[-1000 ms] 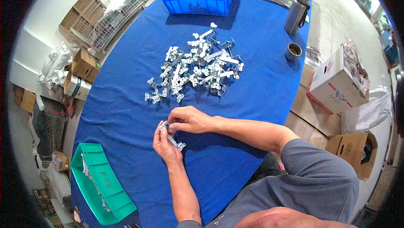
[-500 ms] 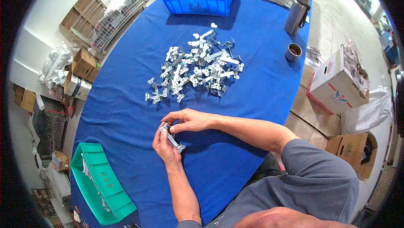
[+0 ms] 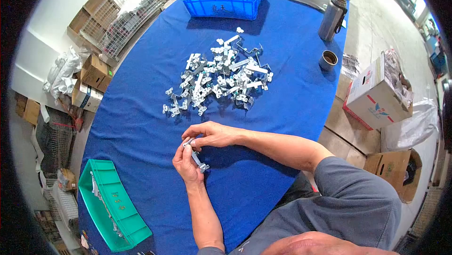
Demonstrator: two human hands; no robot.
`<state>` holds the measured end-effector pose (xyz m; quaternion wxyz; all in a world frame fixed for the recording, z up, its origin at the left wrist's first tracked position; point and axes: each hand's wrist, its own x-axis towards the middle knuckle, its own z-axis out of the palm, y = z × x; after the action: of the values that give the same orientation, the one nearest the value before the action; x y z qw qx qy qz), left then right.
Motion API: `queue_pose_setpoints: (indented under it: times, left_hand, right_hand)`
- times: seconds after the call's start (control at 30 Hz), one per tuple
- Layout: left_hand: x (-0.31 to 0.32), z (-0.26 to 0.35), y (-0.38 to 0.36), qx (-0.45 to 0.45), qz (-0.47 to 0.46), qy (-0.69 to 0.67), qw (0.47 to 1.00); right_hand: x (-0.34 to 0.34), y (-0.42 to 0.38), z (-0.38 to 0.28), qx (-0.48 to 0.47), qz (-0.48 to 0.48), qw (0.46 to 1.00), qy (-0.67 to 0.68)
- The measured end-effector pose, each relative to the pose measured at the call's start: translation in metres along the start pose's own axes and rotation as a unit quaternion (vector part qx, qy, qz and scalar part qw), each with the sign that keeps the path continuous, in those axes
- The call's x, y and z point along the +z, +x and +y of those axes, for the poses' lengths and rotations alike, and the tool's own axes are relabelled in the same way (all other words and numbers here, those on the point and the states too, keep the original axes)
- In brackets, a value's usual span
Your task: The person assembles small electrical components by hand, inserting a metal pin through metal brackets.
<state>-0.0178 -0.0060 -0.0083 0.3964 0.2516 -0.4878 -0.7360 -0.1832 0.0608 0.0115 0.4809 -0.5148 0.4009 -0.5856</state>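
Observation:
A small silvery metal bracket [image 3: 198, 160] with flanged ends lies in my left hand [image 3: 187, 168], whose fingers are wrapped round it. My right hand [image 3: 214, 134] closes over the bracket's upper end, thumb and fingertips pinched there. Any smaller part between those fingertips is hidden. Beyond my hands a loose heap of similar metal brackets [image 3: 221, 81] is spread on the blue cloth [image 3: 146, 128]. To the left of my hands stands a green bin [image 3: 120, 198] with several metal pieces along its inside.
A blue crate [image 3: 226, 6] with clear plastic bags sits at the far end. Near the right edge stand a steel flask [image 3: 332, 19] and a cup [image 3: 328, 59]. Cardboard boxes [image 3: 374, 90] are on the floor to the right, wire cages [image 3: 125, 24] to the left.
Both hands have shifted very slightly, and the bracket has turned a little in my left hand. The heap and bins look the same.

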Motion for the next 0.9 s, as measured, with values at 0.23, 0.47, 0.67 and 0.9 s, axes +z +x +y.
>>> queue_pose_setpoints:
  times: [0.23, 0.47, 0.67, 0.9]
  left_hand:
    - [-0.002, 0.001, 0.0, -0.018, -0.031, -0.027, 0.999]
    - [0.005, 0.004, 0.0, -0.023, -0.001, -0.047, 0.999]
    - [0.006, 0.005, 0.001, -0.009, 0.0, -0.05, 0.999]
    - [0.01, 0.003, 0.002, 0.01, 0.061, 0.015, 0.998]
  right_hand:
    - [-0.001, 0.001, 0.005, 0.021, 0.02, 1.0, -0.014]
    - [-0.004, 0.002, 0.013, 0.012, 0.053, 0.998, -0.017]
    - [-0.008, 0.003, 0.013, -0.014, 0.107, 0.994, -0.012]
    - [-0.009, 0.002, 0.008, 0.033, 0.165, 0.985, -0.039]
